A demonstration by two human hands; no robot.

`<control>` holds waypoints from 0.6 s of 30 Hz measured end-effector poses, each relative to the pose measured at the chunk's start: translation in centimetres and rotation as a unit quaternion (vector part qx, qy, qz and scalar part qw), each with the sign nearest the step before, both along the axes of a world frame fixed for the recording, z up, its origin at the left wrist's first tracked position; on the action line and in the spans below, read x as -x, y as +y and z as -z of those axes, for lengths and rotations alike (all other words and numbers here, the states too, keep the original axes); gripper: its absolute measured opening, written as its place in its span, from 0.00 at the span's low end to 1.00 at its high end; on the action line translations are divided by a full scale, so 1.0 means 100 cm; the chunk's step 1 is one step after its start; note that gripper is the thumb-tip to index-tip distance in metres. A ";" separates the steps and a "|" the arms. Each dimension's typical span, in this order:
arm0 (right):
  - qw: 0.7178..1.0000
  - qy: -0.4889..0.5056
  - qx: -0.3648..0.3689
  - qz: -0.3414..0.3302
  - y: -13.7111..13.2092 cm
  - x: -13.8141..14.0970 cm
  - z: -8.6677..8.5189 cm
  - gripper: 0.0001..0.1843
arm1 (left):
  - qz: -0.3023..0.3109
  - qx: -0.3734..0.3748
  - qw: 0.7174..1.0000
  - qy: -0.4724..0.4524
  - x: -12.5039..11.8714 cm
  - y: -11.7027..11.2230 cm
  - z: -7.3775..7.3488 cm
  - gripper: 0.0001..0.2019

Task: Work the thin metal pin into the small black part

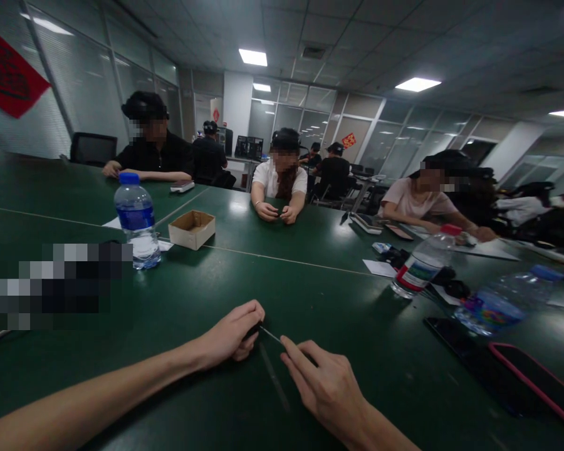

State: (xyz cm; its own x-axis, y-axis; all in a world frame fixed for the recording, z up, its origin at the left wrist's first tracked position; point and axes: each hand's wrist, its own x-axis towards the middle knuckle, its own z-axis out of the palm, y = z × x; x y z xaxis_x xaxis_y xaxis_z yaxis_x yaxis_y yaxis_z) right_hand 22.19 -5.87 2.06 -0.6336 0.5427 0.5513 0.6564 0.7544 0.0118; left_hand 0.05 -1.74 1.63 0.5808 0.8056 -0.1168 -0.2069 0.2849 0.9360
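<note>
Low over the green table, my left hand is curled shut, pinching a small dark object with a thin metal pin sticking out to the right. My right hand comes in from the lower right with its fingers pressed together at the pin's far tip. The pin spans the short gap between the two hands. What the dark object is cannot be made out.
A blue-capped water bottle and an open cardboard box stand at the left. A red-capped bottle, a lying bottle and two phones are at the right. Three people sit across the table.
</note>
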 end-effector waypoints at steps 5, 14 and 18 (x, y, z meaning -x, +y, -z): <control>0.999 -0.002 -0.019 -0.027 -0.002 -0.005 0.000 0.15 | 0.090 0.001 0.996 -0.012 0.008 0.002 -0.003 0.12; 0.998 0.023 -0.018 -0.057 -0.002 -0.006 -0.002 0.13 | 0.154 0.017 0.988 -0.013 0.012 0.002 -0.011 0.12; 0.997 0.030 0.004 -0.065 -0.001 -0.007 0.001 0.13 | 0.171 0.030 0.985 -0.015 0.014 0.003 -0.012 0.12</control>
